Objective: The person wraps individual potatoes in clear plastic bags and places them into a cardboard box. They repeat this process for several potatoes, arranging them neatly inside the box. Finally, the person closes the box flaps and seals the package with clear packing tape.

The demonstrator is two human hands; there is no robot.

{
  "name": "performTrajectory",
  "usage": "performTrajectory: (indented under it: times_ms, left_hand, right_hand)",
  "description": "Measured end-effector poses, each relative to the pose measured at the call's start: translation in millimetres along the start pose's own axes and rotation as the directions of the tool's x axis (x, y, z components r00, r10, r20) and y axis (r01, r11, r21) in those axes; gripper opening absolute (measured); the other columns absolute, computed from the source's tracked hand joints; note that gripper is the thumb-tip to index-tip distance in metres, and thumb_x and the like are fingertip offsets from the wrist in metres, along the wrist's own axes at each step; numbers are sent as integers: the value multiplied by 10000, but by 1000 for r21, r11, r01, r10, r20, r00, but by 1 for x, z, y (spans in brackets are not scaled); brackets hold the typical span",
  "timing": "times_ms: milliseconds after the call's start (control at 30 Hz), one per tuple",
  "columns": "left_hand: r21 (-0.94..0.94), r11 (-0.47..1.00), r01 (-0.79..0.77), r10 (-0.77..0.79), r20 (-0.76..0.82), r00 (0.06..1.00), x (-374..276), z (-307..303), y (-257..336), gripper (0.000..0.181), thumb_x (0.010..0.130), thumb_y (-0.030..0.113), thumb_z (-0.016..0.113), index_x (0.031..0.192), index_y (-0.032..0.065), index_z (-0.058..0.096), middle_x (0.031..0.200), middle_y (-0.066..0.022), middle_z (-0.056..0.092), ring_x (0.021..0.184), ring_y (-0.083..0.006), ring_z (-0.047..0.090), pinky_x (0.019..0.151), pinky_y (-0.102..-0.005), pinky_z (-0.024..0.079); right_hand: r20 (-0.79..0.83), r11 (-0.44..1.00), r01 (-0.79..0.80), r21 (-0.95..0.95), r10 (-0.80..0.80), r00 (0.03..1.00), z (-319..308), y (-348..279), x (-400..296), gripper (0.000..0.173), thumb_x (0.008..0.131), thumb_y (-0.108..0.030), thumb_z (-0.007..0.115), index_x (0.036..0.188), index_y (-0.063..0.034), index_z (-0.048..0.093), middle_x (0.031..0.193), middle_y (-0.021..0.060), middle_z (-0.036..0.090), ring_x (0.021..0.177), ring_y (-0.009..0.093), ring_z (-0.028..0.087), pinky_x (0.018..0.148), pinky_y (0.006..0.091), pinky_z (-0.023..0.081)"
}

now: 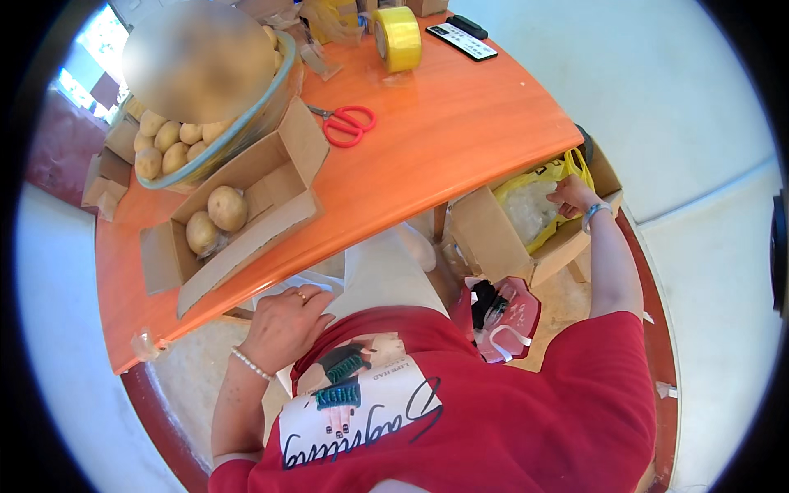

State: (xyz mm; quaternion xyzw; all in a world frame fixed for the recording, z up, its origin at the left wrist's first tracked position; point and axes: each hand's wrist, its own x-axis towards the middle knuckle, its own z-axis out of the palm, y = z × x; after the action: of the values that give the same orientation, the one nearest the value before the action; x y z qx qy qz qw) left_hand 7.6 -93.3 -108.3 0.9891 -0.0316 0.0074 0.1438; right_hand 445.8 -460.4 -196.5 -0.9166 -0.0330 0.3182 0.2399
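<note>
My right hand (573,196) reaches into a cardboard box (484,231) beside the table, its curled fingers touching clear plastic film or bags (530,209) inside a yellow plastic bag (576,165). Whether the fingers grip the film is unclear. My left hand (286,323) rests on my lap by the table's front edge, fingers loosely bent and palm hidden. In front of it, an open cardboard box (268,179) on the table holds two round tan fruits or tubers, one behind (227,208) and one nearer (202,233). Clear wrap shows around the nearer one.
A blue-rimmed basket (246,123) of similar produce stands behind the open box, partly blurred. Red-handled scissors (350,125), a yellow tape roll (397,40) and a phone-like device (461,42) lie on the orange table (456,123). A red bag (508,317) sits below, beside my legs.
</note>
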Motion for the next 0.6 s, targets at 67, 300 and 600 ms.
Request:
performTrajectory:
  times_ms: [67,300,600]
  left_hand:
    - [0,1000,-5,5,0,1000,-1,0,0,283,780,184,681,1029,85,593,943,-66,628,816,-256,627,654,-378,494]
    - [12,1000,-11,11,-10,1000,-4,1,0,299,768,183,694,1035,85,605,953,-71,635,809,-259,630,648,-374,492]
    - [30,999,37,-37,4,999,-10,-4,1,290,746,158,712,1012,85,624,942,-70,647,810,-261,631,640,-362,492]
  right_hand:
    - [-44,998,-1,-69,-2,999,-4,-5,-14,471,752,-179,749,1096,60,533,773,102,619,589,198,626,458,323,490]
    - [-147,695,373,-615,-566,811,19,-15,-15,230,735,-154,690,945,-64,662,869,147,666,821,314,644,717,401,517]
    - [-91,701,327,-634,-487,869,51,3,33,193,769,-111,596,934,-75,690,918,162,669,866,311,642,749,413,507]
